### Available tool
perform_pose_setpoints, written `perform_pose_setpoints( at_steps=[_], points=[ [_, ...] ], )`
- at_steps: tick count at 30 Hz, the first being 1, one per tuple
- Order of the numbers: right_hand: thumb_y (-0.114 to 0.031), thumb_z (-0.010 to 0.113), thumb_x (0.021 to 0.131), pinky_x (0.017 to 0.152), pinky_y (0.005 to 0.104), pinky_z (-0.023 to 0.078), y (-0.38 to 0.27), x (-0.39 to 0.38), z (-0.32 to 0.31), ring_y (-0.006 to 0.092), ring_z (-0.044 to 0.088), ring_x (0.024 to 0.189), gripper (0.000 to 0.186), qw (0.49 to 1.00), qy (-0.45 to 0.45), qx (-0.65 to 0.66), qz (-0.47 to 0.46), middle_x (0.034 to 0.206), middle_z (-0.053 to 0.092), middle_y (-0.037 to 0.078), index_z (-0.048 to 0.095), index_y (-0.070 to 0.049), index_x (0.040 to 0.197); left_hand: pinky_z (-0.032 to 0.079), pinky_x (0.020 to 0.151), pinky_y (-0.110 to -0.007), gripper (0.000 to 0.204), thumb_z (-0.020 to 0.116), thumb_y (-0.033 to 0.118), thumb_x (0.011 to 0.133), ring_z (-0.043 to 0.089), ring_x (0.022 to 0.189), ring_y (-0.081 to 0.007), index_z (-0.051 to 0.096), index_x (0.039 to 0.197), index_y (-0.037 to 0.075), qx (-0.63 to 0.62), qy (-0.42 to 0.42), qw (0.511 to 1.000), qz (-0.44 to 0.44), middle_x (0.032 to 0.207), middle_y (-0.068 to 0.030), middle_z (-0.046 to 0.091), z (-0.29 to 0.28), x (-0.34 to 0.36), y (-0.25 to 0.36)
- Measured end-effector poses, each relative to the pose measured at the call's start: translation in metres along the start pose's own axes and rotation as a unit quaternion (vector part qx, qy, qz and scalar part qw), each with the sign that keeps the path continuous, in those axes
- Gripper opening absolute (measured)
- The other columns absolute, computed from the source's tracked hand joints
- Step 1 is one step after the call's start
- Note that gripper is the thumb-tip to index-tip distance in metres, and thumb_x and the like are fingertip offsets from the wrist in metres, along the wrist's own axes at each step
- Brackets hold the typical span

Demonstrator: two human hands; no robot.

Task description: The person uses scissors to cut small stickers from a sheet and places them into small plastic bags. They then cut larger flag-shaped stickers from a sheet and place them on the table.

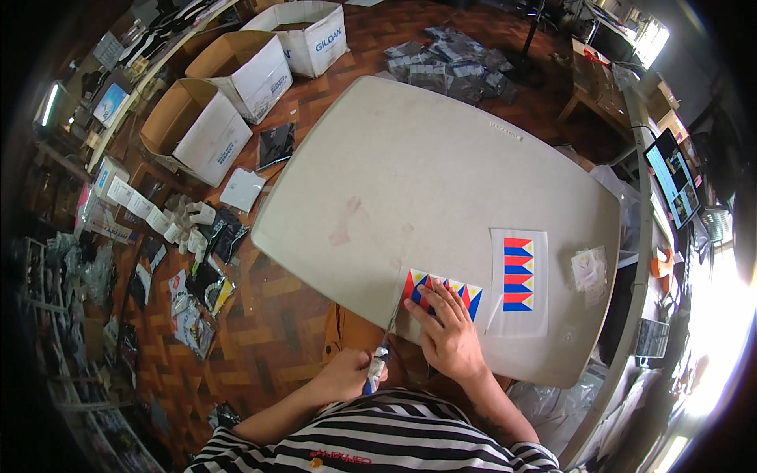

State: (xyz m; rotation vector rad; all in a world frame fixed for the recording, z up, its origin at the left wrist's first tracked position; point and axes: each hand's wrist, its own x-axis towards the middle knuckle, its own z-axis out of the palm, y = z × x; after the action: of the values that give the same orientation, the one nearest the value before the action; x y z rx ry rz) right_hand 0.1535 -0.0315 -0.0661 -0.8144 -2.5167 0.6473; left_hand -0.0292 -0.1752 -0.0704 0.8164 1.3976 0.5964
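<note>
My left hand (347,372) grips a blue-and-silver cutting tool (376,370), its thin blade at the left edge of a sheet of flag stickers (407,288) on the table's near edge. My right hand (447,335) rests on that sheet with fingers spread, partly covering its red, blue and white triangle flags with yellow emblems. Just right of it lies a second translucent sheet (519,323) with a column of similar flags. Small translucent pieces (587,272) lie by the table's right edge.
The pale folding table (426,173) has white open boxes (205,142) beyond its left side. Dark bagged bundles (445,67) lie on the floor behind it, and packaging scraps (193,315) at left. A bench along the right holds a screen (672,177).
</note>
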Motion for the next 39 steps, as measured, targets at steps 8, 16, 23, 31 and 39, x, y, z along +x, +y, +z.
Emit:
perform_pose_setpoints(
  at_steps=[8,16,23,31,39],
  points=[
    [-0.017,0.067,0.085,0.113,0.0504,0.035,-0.004,0.001,0.005,0.0355,0.041,0.138,0.039,0.999,-0.005,-0.035,-0.001,0.139,0.052,0.015,0.066,-0.012,0.124,0.044,0.060,-0.028,0.023,0.056,0.020,0.094,0.058,0.063,-0.0113,0.064,0.082,0.001,-0.069,0.009,0.998,-0.007,0.068,-0.0029,0.061,0.005,0.003,-0.001],
    [-0.014,0.068,0.083,0.114,0.0502,0.034,-0.002,0.001,0.003,0.0358,0.043,0.137,0.031,1.000,-0.006,-0.021,-0.015,0.137,0.054,0.016,0.070,-0.011,0.113,0.042,0.058,-0.028,0.025,0.060,0.021,0.088,0.057,0.060,-0.0143,0.059,0.071,0.003,-0.144,-0.002,0.990,0.007,0.066,-0.0062,0.059,-0.020,0.034,0.043],
    [-0.015,0.074,0.080,0.110,0.0491,0.038,0.021,-0.009,-0.008,0.0362,0.057,0.119,0.021,0.993,0.020,0.109,-0.041,0.110,0.063,0.013,0.067,-0.002,0.095,0.042,0.057,-0.027,0.023,0.065,0.021,0.084,0.058,0.060,-0.0157,0.062,0.079,0.000,-0.198,-0.034,0.980,-0.007,0.074,-0.0085,0.062,-0.041,0.032,0.049],
    [-0.017,0.072,0.083,0.103,0.0472,0.043,-0.007,-0.003,-0.012,0.0362,0.057,0.112,0.031,0.979,0.131,-0.107,0.112,0.111,0.059,0.016,0.064,-0.001,0.109,0.039,0.063,-0.026,0.023,0.066,0.024,0.081,0.055,0.062,-0.0122,0.065,0.079,0.001,-0.095,-0.075,0.992,-0.022,0.066,-0.0053,0.061,-0.028,0.012,0.031],
    [-0.006,0.067,0.082,0.102,0.0451,0.048,0.019,-0.020,-0.031,0.0346,0.052,0.127,0.031,0.999,0.004,0.034,0.041,0.117,0.058,0.014,0.066,-0.004,0.113,0.043,0.062,-0.028,0.020,0.060,0.019,0.088,0.057,0.063,-0.0128,0.062,0.076,0.002,-0.020,-0.099,0.995,-0.026,0.071,-0.0051,0.062,-0.016,-0.010,0.028]
  ],
)
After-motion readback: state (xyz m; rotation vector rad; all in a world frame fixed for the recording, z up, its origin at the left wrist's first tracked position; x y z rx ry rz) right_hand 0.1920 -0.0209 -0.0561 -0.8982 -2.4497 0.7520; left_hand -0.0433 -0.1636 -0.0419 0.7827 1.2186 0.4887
